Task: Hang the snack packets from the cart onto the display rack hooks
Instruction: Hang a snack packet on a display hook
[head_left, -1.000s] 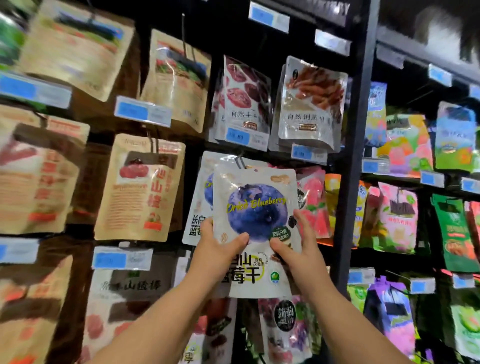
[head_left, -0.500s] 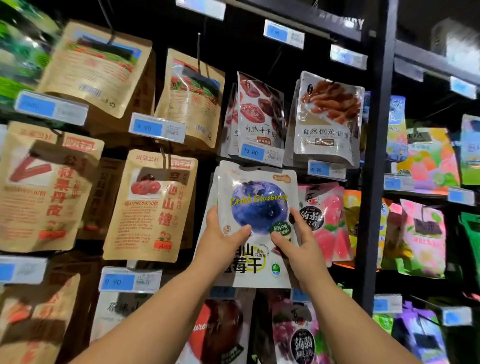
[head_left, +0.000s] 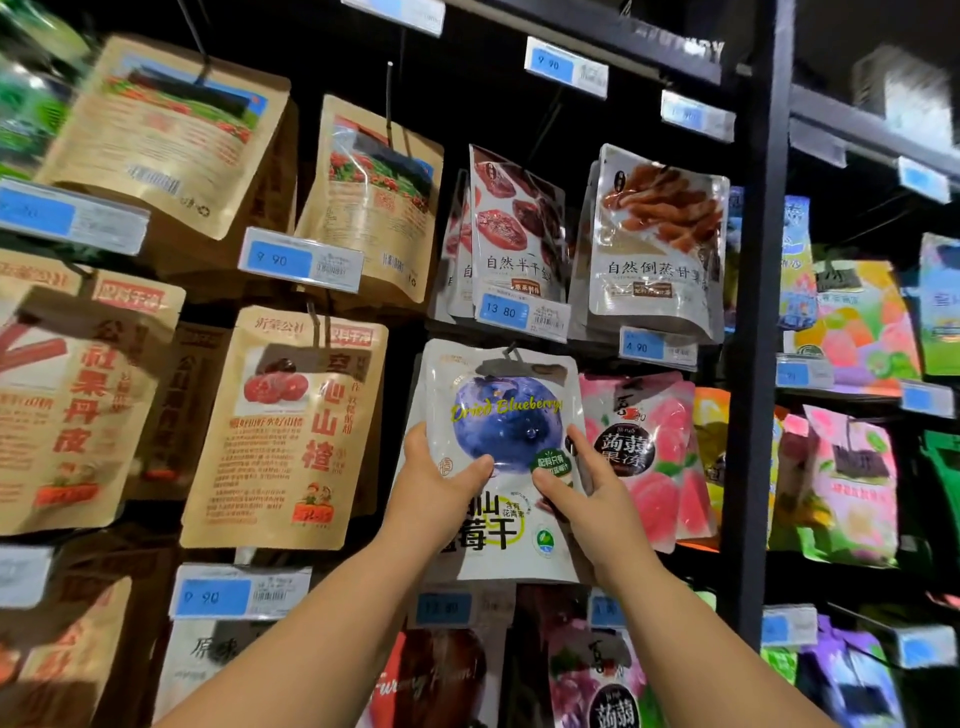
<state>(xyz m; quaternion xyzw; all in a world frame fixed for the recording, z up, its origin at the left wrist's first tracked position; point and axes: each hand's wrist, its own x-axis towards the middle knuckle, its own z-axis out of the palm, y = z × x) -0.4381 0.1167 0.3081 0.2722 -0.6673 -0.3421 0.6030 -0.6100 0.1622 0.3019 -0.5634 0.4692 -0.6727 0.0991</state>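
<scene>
A: What hangs at the left?

B: A brown hawthorn packet (head_left: 291, 426) on its own peg, next to the place where the work is.

A: And the left hand (head_left: 436, 483)?

B: It pinches the left edge of the blueberry packet (head_left: 498, 447). The thumb lies on the front, and the other fingers are curled behind, so I cannot see them.

A: Why two hands?

B: I think the soft pouch would twist otherwise. With one hand on each side, the hole in the top stays level at the hook (head_left: 511, 354). The hook tip seems to be at the hole, but I cannot tell if it is fully through.

A: The right hand (head_left: 587, 493)?

B: It holds the right edge in the same way, thumb in front and fingers clamped behind.

A: How does the packet point?

B: It is almost upright. The long axis is vertical, the hole end is up and the printed face is toward the person. It is between the hawthorn packet and the peach jelly packet (head_left: 654, 457), left of the black post (head_left: 753, 364).
</scene>
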